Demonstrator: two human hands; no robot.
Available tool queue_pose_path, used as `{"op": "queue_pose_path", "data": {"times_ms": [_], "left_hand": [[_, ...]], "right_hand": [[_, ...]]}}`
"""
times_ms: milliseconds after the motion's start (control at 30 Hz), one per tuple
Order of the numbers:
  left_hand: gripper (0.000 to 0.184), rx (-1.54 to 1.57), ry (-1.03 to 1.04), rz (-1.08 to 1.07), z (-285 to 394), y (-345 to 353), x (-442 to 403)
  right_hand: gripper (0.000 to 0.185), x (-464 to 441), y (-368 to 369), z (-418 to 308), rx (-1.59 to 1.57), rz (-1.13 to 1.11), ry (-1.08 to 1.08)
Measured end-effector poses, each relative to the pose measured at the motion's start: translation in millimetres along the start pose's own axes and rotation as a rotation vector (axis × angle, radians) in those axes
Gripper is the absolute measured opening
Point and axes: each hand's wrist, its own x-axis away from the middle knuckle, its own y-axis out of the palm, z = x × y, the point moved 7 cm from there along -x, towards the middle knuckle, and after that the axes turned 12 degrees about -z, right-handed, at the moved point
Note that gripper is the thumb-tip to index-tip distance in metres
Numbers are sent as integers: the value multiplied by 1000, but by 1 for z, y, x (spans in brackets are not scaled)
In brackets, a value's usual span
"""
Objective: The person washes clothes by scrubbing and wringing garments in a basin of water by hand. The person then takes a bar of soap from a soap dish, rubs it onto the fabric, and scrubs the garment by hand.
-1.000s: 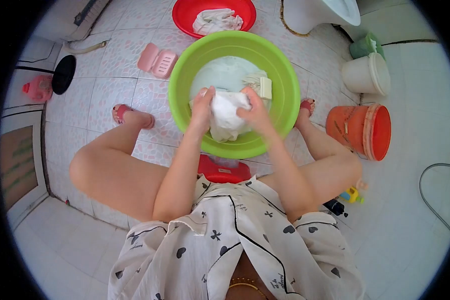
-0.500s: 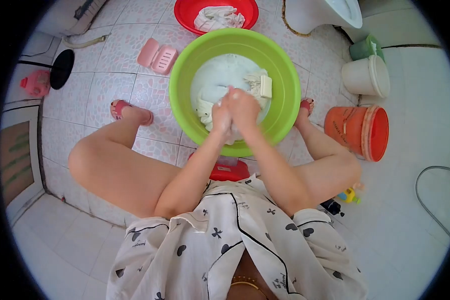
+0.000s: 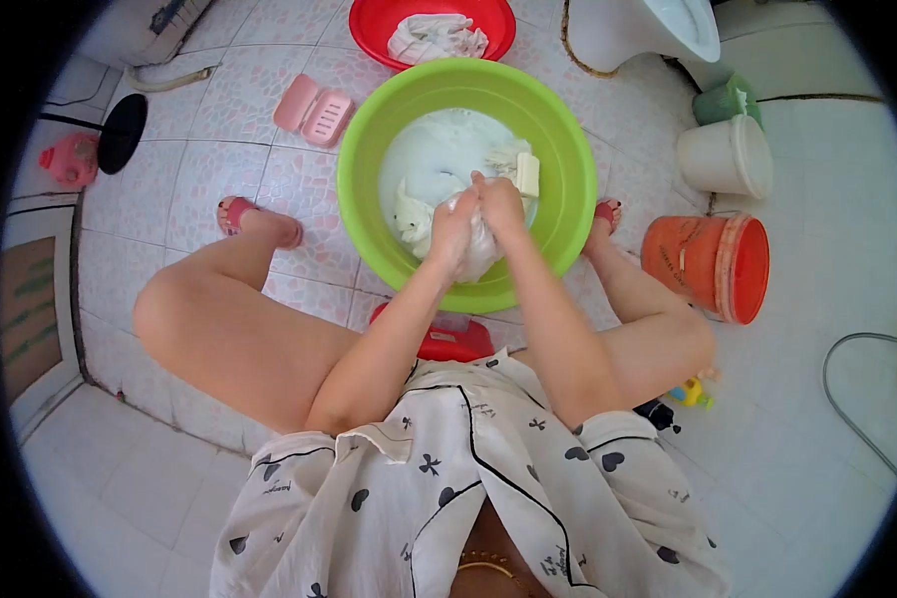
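Observation:
A green basin [image 3: 367, 189] with cloudy, sudsy water stands on the floor between my feet. Over its near part, my left hand [image 3: 452, 231] and my right hand [image 3: 499, 206] are close together, both closed on a wet white cloth [image 3: 480, 247]. Bunched fabric shows between and below the hands. More of the white fabric lies in the water to the left of my left hand. A pale bar of soap [image 3: 528, 175] rests against the inner right side of the basin, near my right hand.
Beyond the green basin is a red basin [image 3: 361, 30] holding white cloth [image 3: 437, 38]. A pink soap box [image 3: 314, 112] lies open at the left. To the right are an orange bucket [image 3: 683, 261], a white bucket [image 3: 723, 159] and a green bin [image 3: 725, 103].
My hands, pressed together before, have shifted slightly apart, and more of the white cloth shows between them. The soap stays in the same place.

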Motion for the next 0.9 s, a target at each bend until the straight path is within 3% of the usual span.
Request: {"op": "queue_pose_path", "data": {"times_ms": [133,200,300,433,500,600,700,767,900], "left_hand": [[29,36,106,158,21,-14,8],[27,54,135,187,36,-26,5],[27,-24,-38,39,18,-64,-24],[33,38,-113,82,0,-27,-2],[33,84,-105,114,-19,-14,-2],[32,29,-30,14,-14,0,-1],[31,43,7,105,-9,-15,0],[30,77,-5,149,3,-24,3],[29,200,-21,25,5,-44,-12]], "right_hand": [[39,53,-2,-48,12,69,-189],[35,85,18,-64,34,112,-440],[31,123,22,-95,103,90,-536],[34,74,8,-70,384,214,-375],[40,30,-17,-33,102,158,-57],[44,17,-22,-14,52,58,14],[39,37,-9,-37,163,175,-197],[33,69,11,-55,131,172,-455],[29,117,29,-78,158,46,-403]]}}
